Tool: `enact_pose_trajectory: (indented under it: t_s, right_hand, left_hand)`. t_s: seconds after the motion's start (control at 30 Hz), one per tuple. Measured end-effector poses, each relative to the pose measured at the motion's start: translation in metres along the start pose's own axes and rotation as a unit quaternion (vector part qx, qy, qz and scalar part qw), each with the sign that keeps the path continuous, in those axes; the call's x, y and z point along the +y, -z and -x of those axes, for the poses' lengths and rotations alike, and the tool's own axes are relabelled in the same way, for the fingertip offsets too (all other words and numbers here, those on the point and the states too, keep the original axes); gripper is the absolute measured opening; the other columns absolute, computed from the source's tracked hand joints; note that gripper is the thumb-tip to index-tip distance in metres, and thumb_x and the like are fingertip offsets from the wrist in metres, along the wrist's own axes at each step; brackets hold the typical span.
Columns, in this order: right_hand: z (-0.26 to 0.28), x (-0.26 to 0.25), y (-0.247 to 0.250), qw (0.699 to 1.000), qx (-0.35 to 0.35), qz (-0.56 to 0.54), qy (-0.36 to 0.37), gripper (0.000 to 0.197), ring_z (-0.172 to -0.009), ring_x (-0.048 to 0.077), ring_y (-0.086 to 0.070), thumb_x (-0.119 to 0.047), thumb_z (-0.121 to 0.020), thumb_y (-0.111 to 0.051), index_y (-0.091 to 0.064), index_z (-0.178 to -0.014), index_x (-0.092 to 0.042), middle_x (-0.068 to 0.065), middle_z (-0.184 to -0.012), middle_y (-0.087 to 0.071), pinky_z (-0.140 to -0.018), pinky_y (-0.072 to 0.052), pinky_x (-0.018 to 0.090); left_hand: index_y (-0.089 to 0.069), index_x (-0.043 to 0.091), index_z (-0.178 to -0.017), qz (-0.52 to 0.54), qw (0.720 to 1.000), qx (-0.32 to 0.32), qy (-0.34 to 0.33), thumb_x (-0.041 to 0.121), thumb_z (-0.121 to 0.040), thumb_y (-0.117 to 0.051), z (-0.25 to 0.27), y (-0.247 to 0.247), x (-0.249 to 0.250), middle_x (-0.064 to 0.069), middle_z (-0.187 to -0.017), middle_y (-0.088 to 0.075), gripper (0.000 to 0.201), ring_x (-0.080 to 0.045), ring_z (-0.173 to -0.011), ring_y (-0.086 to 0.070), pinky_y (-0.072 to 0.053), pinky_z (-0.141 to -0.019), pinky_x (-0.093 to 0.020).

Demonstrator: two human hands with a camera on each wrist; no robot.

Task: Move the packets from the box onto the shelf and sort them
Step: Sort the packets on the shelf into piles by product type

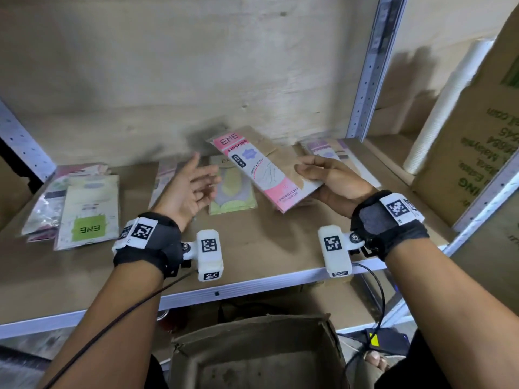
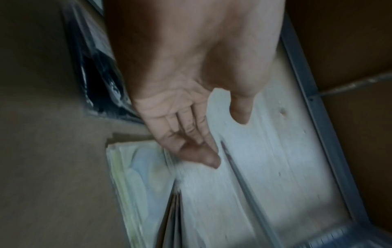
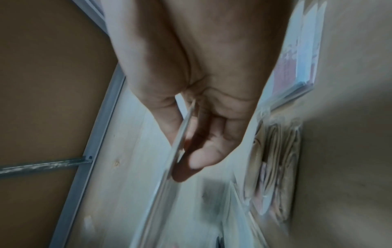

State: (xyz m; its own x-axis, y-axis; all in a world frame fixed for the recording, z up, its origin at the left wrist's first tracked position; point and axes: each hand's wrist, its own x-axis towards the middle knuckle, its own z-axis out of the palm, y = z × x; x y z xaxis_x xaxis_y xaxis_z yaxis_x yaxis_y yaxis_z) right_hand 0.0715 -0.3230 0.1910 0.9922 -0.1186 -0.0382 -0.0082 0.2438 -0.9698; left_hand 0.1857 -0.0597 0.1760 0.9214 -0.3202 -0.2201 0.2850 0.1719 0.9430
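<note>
Above the brown shelf board [image 1: 252,248], at my one o'clock, my right hand [image 1: 334,182] pinches a flat pink-and-white stocking packet [image 1: 266,172] by its near corner, thumb on top, holding it tilted clear of the board. My left hand [image 1: 191,189] hovers at eleven o'clock, fingers spread and empty. A green-and-white packet [image 1: 87,211] lies at nine o'clock. The worn cardboard box [image 1: 258,357] sits below at six o'clock.

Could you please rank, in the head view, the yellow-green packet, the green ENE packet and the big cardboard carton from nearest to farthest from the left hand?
1. Yellow-green packet: just right of the left hand.
2. Green ENE packet: shelf's left side.
3. Big cardboard carton: far right.
</note>
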Motion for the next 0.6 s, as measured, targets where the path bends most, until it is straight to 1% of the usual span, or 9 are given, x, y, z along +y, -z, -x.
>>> enact_pose_trajectory:
  t_s: [0.07,0.13,0.23,0.3,0.37,0.4,0.47,0.5,0.6]
  right_hand:
    - [-0.001,0.003,-0.002,1.000,0.015,-0.022,0.008,0.014,-0.075,0.015,-0.071,0.000,-0.092,-0.058,-0.062,-0.099,-0.012,0.001,-0.082,-0.073,-0.069,-0.059,0.031]
    - [-0.003,0.007,-0.005,0.999,0.028,-0.035,0.007,0.022,-0.079,0.018,-0.070,0.003,-0.090,-0.061,-0.056,-0.108,-0.009,0.004,-0.086,-0.071,-0.067,-0.059,0.033]
    - [-0.004,0.015,-0.005,0.997,0.042,-0.061,0.001,0.036,-0.076,0.020,-0.071,0.006,-0.088,-0.062,-0.049,-0.119,-0.007,0.011,-0.093,-0.069,-0.057,-0.058,0.031]
    - [-0.006,0.018,-0.003,0.997,0.052,-0.062,0.004,0.039,-0.076,0.020,-0.070,0.008,-0.087,-0.063,-0.049,-0.121,-0.005,0.013,-0.095,-0.068,-0.063,-0.057,0.031]
    - [-0.009,0.020,0.000,0.997,0.062,-0.053,0.014,0.038,-0.079,0.020,-0.066,0.008,-0.085,-0.066,-0.050,-0.118,-0.006,0.013,-0.094,-0.068,-0.076,-0.053,0.034]
    - [-0.010,0.020,0.002,0.997,0.065,-0.047,0.018,0.036,-0.080,0.019,-0.065,0.006,-0.084,-0.068,-0.052,-0.114,-0.008,0.011,-0.093,-0.069,-0.078,-0.049,0.036]
    - [-0.013,0.018,0.006,0.997,0.072,-0.029,0.026,0.033,-0.076,0.014,-0.065,0.000,-0.082,-0.072,-0.055,-0.106,-0.013,0.005,-0.087,-0.069,-0.070,-0.048,0.032]
    - [-0.014,0.016,0.008,0.997,0.077,-0.015,0.029,0.032,-0.075,0.013,-0.066,-0.002,-0.081,-0.074,-0.056,-0.105,-0.014,0.006,-0.089,-0.068,-0.064,-0.048,0.029]
    - [-0.019,0.007,0.018,0.993,0.099,0.035,0.052,0.036,-0.072,0.017,-0.064,-0.006,-0.080,-0.077,-0.059,-0.111,-0.006,0.014,-0.100,-0.060,-0.046,-0.046,0.022]
  left_hand:
    - [-0.072,0.014,-0.110,-0.066,0.997,-0.049,0.007,0.057,-0.090,-0.060,0.008,-0.020,-0.005,-0.006,-0.094,-0.076,0.048,-0.016,-0.076,-0.072,-0.059,-0.064,-0.023]
    - [-0.068,0.012,-0.118,-0.107,0.990,-0.095,0.008,0.051,-0.090,-0.064,0.016,-0.040,-0.010,-0.011,-0.104,-0.077,0.048,-0.022,-0.084,-0.075,-0.060,-0.066,-0.026]
    - [-0.065,0.005,-0.122,-0.114,0.988,-0.095,-0.045,0.030,-0.094,-0.067,0.023,-0.060,-0.018,-0.018,-0.110,-0.074,0.038,-0.022,-0.080,-0.074,-0.059,-0.061,-0.025]
    - [-0.066,0.005,-0.120,-0.116,0.987,-0.072,-0.088,0.018,-0.094,-0.068,0.024,-0.065,-0.021,-0.017,-0.107,-0.075,0.029,-0.022,-0.078,-0.073,-0.059,-0.060,-0.025]
    - [-0.066,0.004,-0.122,-0.115,0.985,-0.062,-0.113,0.013,-0.095,-0.066,0.021,-0.067,-0.022,-0.016,-0.107,-0.075,0.028,-0.023,-0.081,-0.072,-0.059,-0.062,-0.025]
    - [-0.065,0.003,-0.123,-0.107,0.985,-0.060,-0.118,0.012,-0.096,-0.064,0.020,-0.068,-0.022,-0.017,-0.108,-0.074,0.029,-0.023,-0.083,-0.071,-0.059,-0.063,-0.024]
    - [-0.064,0.001,-0.124,-0.079,0.988,-0.057,-0.122,0.011,-0.098,-0.060,0.015,-0.072,-0.021,-0.016,-0.111,-0.073,0.028,-0.020,-0.083,-0.072,-0.058,-0.064,-0.023]
    - [-0.064,0.001,-0.124,-0.071,0.988,-0.056,-0.124,0.011,-0.099,-0.059,0.013,-0.074,-0.021,-0.015,-0.112,-0.073,0.028,-0.018,-0.083,-0.073,-0.058,-0.065,-0.022]
    - [-0.065,0.001,-0.125,-0.084,0.986,-0.047,-0.136,0.011,-0.098,-0.061,0.004,-0.083,-0.019,-0.015,-0.109,-0.074,0.029,-0.018,-0.081,-0.073,-0.062,-0.070,-0.029]
